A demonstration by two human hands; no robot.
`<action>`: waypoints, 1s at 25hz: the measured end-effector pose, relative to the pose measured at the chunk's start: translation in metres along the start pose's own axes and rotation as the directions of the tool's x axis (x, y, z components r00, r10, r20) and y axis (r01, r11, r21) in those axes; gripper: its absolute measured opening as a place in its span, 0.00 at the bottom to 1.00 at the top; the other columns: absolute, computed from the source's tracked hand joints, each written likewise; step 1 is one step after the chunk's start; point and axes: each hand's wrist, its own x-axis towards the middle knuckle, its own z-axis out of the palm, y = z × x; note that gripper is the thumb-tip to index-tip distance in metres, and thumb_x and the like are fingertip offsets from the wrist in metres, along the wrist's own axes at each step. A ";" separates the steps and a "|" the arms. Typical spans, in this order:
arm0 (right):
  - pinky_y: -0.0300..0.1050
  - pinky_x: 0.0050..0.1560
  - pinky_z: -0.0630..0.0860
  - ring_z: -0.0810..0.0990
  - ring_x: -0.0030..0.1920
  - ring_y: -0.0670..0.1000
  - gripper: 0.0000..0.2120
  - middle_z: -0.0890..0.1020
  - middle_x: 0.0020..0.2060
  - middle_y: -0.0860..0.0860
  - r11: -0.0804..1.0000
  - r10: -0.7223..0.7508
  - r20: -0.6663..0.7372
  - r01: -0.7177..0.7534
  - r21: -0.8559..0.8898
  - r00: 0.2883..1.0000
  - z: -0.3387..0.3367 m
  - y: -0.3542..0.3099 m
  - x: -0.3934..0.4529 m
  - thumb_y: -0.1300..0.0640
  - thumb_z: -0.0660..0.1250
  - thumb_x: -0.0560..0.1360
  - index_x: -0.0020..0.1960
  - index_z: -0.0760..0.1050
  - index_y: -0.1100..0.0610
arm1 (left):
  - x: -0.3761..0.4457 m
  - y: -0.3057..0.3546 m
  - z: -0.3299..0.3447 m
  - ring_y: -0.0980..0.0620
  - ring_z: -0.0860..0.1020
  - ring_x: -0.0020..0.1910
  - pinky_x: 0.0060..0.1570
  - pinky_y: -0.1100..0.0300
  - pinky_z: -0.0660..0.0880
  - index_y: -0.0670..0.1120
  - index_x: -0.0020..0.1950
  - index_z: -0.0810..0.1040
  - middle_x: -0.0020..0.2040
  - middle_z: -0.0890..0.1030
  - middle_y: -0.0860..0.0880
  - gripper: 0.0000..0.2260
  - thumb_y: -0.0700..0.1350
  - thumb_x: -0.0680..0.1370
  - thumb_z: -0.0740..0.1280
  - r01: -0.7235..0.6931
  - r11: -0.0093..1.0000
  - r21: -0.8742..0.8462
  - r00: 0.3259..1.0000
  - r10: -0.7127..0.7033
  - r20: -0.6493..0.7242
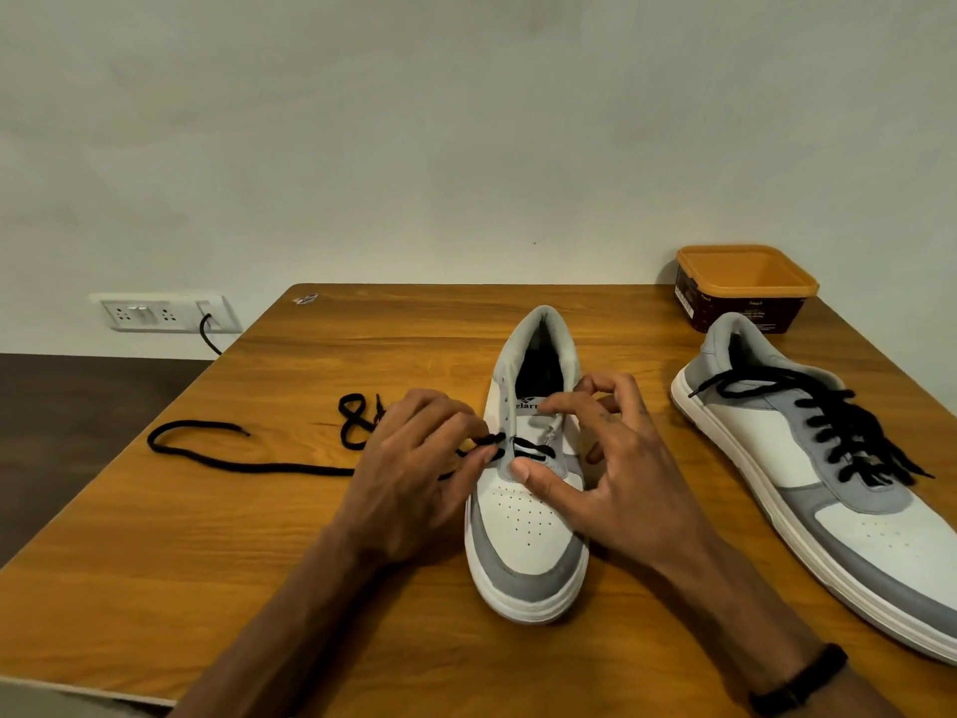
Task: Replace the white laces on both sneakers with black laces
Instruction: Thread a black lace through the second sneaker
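A white and grey sneaker (525,515) stands in the middle of the wooden table (259,562), toe towards me. A black lace (248,464) crosses its lowest eyelets and trails in loops to the left over the table. My left hand (409,474) pinches this lace at the sneaker's left eyelets. My right hand (616,458) rests on the sneaker's right side, thumb on the grey lace panel, fingers curled over the tongue. A second sneaker (766,443) lies at the right, laced throughout with a black lace (849,432).
An orange and brown plastic tub (745,287) stands at the table's far right, by the wall. A wall socket (165,313) with a black cable is at the left, past the table's edge. A black band circles my right wrist (800,681).
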 end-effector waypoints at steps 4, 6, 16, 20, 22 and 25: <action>0.46 0.48 0.83 0.70 0.61 0.46 0.28 0.63 0.62 0.42 0.999 0.007 0.003 -0.007 -0.042 1.000 -0.002 -0.003 0.002 0.23 0.66 0.69 0.58 0.71 0.42 | 0.001 -0.011 -0.005 0.47 0.77 0.55 0.49 0.47 0.75 0.46 0.55 0.84 0.54 0.84 0.47 0.12 0.51 0.84 0.64 0.117 0.985 0.126 0.993 -0.115 -0.018; 0.46 0.48 0.82 0.71 0.60 0.46 0.29 0.64 0.62 0.43 0.999 -0.010 -0.002 0.010 -0.052 1.000 -0.002 -0.005 0.003 0.22 0.66 0.68 0.58 0.70 0.42 | 0.002 -0.010 -0.005 0.49 0.75 0.57 0.51 0.47 0.74 0.49 0.57 0.83 0.56 0.82 0.49 0.11 0.52 0.84 0.63 0.175 0.976 0.132 0.981 -0.184 0.059; 0.45 0.46 0.83 0.74 0.60 0.47 0.34 0.65 0.65 0.42 1.000 0.004 0.008 -0.003 -0.030 1.000 -0.005 -0.004 0.000 0.21 0.67 0.66 0.62 0.71 0.41 | -0.039 0.013 -0.036 0.50 0.63 0.74 0.76 0.39 0.62 0.60 0.66 0.78 0.71 0.71 0.54 0.22 0.67 0.82 0.54 0.378 0.909 0.173 0.814 -0.416 0.405; 0.49 0.50 0.84 0.75 0.62 0.49 0.37 0.65 0.66 0.44 0.999 0.029 0.027 -0.028 -0.031 0.999 -0.008 -0.008 -0.003 0.21 0.67 0.67 0.68 0.71 0.42 | -0.019 0.033 -0.054 0.55 0.64 0.65 0.69 0.50 0.67 0.54 0.61 0.79 0.63 0.73 0.54 0.15 0.59 0.82 0.59 0.348 0.921 0.174 0.807 -0.389 0.445; 0.47 0.52 0.84 0.75 0.61 0.48 0.37 0.68 0.65 0.45 0.999 0.043 0.011 -0.043 -0.030 0.999 -0.009 -0.018 -0.008 0.26 0.70 0.69 0.71 0.69 0.43 | -0.003 0.048 -0.082 0.61 0.74 0.50 0.51 0.63 0.72 0.54 0.54 0.80 0.49 0.80 0.57 0.08 0.56 0.82 0.64 0.476 0.878 -0.043 0.791 -0.407 0.457; 0.50 0.51 0.84 0.83 0.50 0.47 0.19 0.82 0.51 0.46 0.926 0.141 -0.079 -0.103 0.364 0.987 -0.015 -0.052 -0.024 0.39 0.72 0.77 0.59 0.77 0.51 | 0.031 0.077 -0.121 0.60 0.85 0.46 0.48 0.67 0.79 0.55 0.65 0.79 0.45 0.88 0.54 0.11 0.51 0.83 0.66 0.694 0.564 -0.448 0.708 -0.421 0.567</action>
